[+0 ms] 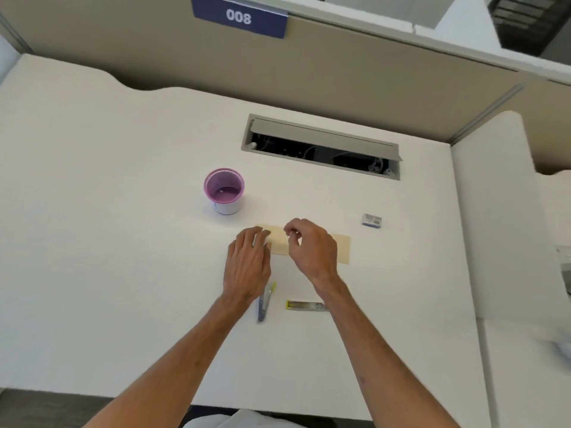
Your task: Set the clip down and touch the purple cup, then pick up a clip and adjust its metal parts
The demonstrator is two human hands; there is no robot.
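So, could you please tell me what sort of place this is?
Probably an office cubicle: a white desk with a cable hatch, beige partitions and a "008" sign.

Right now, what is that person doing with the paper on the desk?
A person sits at a white desk with both hands over a tan strip of paper that lies flat. The left hand presses its straight fingers on the strip's left end. The right hand hovers over the middle with curled fingers; whether it pinches anything is too small to tell. A stapler and a yellow-edged strip lie nearer the person, and a purple cup stands behind.
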